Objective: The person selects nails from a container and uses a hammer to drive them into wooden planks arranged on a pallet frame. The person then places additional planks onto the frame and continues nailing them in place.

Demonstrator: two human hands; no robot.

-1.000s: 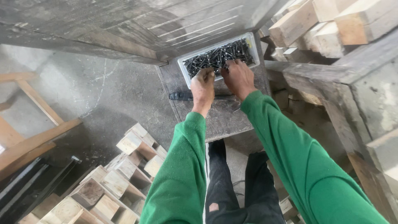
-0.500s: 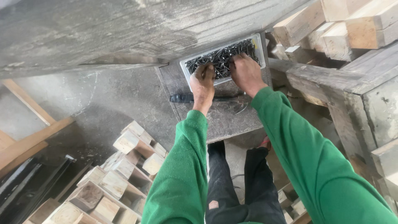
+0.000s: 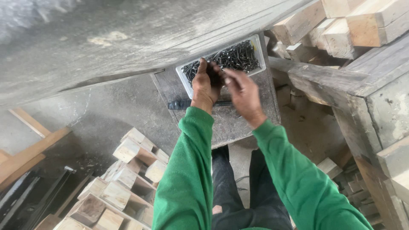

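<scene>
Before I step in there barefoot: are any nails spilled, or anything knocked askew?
Nothing stands out. The nails all lie inside the white tray, which sits flat on the grey slab; both hands work at its edge.

We count two hands, the left hand (image 3: pixel 206 85) and the right hand (image 3: pixel 243 96), at one white tray (image 3: pixel 258 54) at twelve o'clock. Its dark nails (image 3: pixel 238 57) are too many to count. One dark tool handle (image 3: pixel 181 104) lies on one bench (image 3: pixel 232 123).
</scene>
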